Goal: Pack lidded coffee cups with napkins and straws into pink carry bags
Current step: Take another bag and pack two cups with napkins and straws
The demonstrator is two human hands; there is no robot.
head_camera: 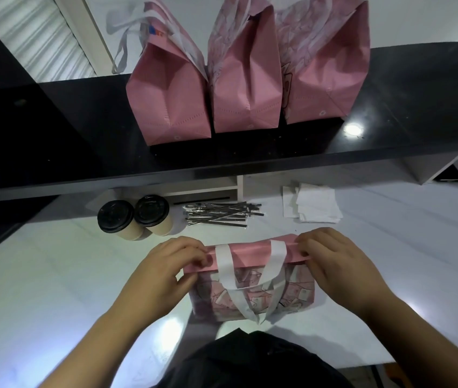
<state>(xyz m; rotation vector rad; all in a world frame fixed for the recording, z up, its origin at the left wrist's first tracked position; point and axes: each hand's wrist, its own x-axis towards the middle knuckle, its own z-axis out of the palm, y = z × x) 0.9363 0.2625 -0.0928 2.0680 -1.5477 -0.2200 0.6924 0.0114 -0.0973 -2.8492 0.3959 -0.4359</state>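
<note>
Nearest, a pink fabric carry bag with white strap handles [250,278] stands on the white marble-look counter [54,289], just in front of the person's dark clothing. Its top edge is folded over into a plain pink band, and both hands grip that band: the left hand [163,273] pinches the left end between curled fingers and thumb, and the right hand [334,267] pinches the right end the same way. Beyond the bag, on the same counter, two beige paper coffee cups with black lids [134,217] stand touching each other at the left, a loose pile of wrapped dark straws [219,214] lies in the middle, and a small stack of white paper napkins [314,204] lies at the right. Farther off, on a raised glossy black ledge [390,107], three pink carry bags [244,79] stand side by side, tops closed.
</note>
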